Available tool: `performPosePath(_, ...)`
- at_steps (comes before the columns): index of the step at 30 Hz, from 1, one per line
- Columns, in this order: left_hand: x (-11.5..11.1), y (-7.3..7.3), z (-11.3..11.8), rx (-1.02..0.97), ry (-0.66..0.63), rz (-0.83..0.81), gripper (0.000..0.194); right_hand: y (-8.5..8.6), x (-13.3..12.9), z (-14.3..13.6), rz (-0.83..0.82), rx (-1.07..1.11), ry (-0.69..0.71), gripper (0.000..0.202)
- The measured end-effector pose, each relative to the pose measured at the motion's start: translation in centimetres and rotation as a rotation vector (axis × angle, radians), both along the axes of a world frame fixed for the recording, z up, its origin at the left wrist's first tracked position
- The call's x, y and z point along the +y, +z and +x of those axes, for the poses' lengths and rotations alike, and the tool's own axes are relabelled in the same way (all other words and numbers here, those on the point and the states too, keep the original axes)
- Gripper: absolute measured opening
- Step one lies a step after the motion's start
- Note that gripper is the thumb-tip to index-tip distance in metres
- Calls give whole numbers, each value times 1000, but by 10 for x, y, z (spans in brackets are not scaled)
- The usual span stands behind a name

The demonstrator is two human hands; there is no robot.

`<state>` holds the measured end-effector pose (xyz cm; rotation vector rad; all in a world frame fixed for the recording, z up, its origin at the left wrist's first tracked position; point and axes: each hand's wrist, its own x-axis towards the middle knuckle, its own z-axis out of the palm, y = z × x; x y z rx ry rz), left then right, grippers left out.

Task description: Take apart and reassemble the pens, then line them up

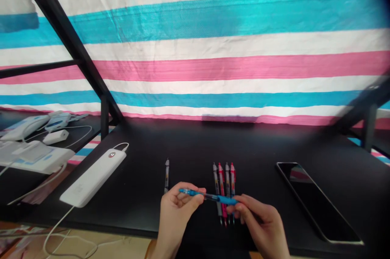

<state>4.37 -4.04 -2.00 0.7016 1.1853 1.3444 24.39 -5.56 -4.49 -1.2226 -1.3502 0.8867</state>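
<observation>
A blue retractable pen [211,196] is held level above the black desk, between my two hands. My left hand [178,206] pinches its clicker end between thumb and fingers. At the blue grip end, my right hand [258,216] closes on it, hiding the tip. Behind and below lies a row of several pens side by side, among them a grey pen [215,177] and a pink pen [221,181]. The row passes partly under the held pen. A single grey pen [167,173] lies apart, just beyond my left hand, its lower end hidden.
A white power bank [94,177] with a cable sits on the desk [189,141] at left. On the right lies a black phone [318,202]. Power strips [36,155] and cables crowd a neighbouring desk. Striped sheeting [228,68] and black frame bars [70,43] stand behind.
</observation>
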Motion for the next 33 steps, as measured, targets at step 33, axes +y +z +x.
performPosePath(33, -6, -5, 29, 4, 159, 155, 14, 1, 4, -1, 87, -153, -26, 25)
